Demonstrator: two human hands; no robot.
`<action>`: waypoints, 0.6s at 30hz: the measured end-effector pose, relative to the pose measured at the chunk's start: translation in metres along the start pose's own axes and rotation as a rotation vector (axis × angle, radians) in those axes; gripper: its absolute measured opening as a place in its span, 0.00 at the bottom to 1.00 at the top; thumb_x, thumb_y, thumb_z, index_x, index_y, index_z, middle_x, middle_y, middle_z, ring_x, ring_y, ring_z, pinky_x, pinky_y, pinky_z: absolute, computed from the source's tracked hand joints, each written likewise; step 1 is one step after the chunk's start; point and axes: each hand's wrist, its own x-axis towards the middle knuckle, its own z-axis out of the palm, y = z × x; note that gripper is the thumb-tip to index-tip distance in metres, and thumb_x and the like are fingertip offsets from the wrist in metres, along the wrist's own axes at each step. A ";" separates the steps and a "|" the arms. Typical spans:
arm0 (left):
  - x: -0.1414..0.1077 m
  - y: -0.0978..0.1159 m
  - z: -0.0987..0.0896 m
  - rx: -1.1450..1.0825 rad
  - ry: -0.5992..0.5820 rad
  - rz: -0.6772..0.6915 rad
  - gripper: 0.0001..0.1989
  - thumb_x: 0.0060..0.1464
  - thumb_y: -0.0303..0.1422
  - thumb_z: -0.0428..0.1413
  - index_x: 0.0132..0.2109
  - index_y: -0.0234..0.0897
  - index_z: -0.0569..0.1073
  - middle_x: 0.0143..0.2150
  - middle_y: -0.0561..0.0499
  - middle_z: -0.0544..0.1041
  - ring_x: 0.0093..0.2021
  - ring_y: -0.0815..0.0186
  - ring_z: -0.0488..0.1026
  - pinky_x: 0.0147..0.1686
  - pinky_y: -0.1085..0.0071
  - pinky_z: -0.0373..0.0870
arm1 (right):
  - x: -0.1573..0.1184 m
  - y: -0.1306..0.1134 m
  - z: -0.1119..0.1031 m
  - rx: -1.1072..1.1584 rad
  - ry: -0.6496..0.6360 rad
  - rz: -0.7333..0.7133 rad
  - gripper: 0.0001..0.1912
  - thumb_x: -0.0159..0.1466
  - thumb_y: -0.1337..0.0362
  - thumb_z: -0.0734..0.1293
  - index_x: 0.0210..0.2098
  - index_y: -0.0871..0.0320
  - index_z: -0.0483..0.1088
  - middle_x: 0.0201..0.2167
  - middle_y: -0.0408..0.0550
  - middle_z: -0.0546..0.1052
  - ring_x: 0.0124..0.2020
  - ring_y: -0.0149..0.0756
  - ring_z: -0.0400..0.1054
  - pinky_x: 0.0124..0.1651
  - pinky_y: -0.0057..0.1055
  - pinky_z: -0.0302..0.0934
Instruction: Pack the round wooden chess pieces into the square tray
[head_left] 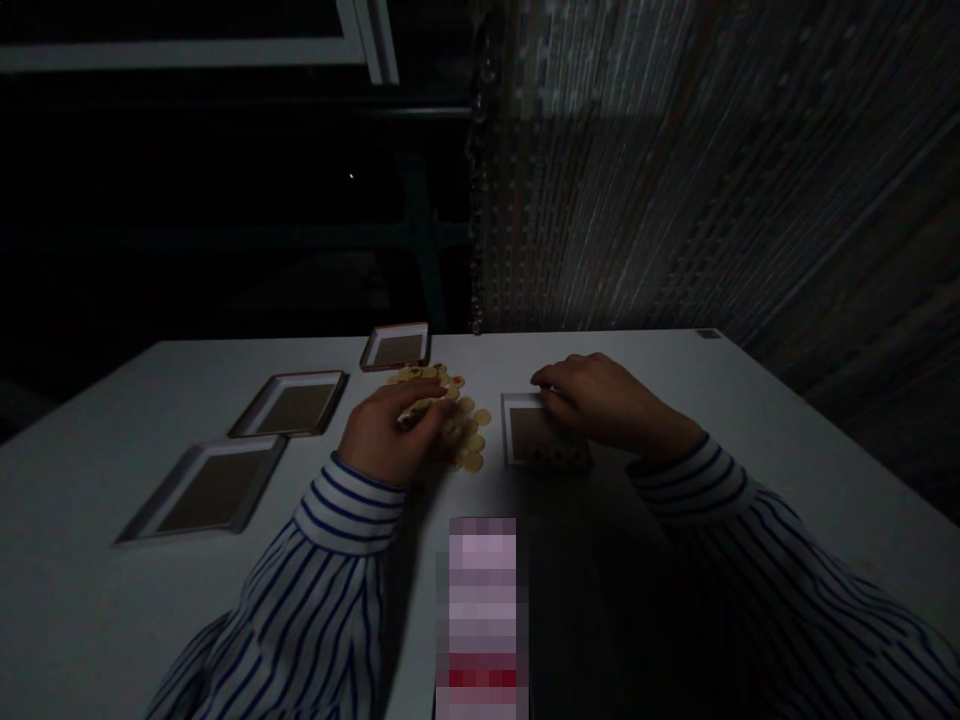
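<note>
While yellow discs (473, 461) lay under and right of the left hand (386, 428), the right hand (609, 400) hung apart; grips indeterminate.

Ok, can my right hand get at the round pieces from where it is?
Probably yes. Your right hand is over the tray beside the round pieces, whose near side faces it uncovered; your left hand hides only part of them.
</note>
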 end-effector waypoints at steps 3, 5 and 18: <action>0.005 -0.012 -0.015 0.010 0.021 -0.068 0.13 0.46 0.41 0.53 0.37 0.40 0.75 0.40 0.52 0.77 0.42 0.63 0.73 0.48 0.66 0.66 | 0.001 -0.003 0.000 0.009 0.020 0.008 0.17 0.62 0.65 0.54 0.45 0.61 0.67 0.39 0.53 0.74 0.41 0.39 0.65 0.43 0.34 0.52; 0.006 -0.021 -0.021 -0.028 0.038 -0.095 0.14 0.46 0.41 0.53 0.36 0.40 0.76 0.39 0.52 0.78 0.42 0.63 0.73 0.48 0.66 0.66 | 0.002 -0.005 0.000 0.024 0.050 0.018 0.17 0.62 0.64 0.54 0.45 0.61 0.67 0.40 0.52 0.74 0.41 0.39 0.65 0.44 0.34 0.52; -0.007 -0.050 -0.019 -0.030 0.037 -0.123 0.13 0.48 0.41 0.51 0.34 0.37 0.75 0.36 0.51 0.78 0.39 0.64 0.73 0.45 0.68 0.68 | 0.012 -0.021 0.008 0.088 0.037 0.012 0.14 0.61 0.63 0.56 0.40 0.60 0.70 0.37 0.51 0.75 0.38 0.37 0.66 0.40 0.32 0.56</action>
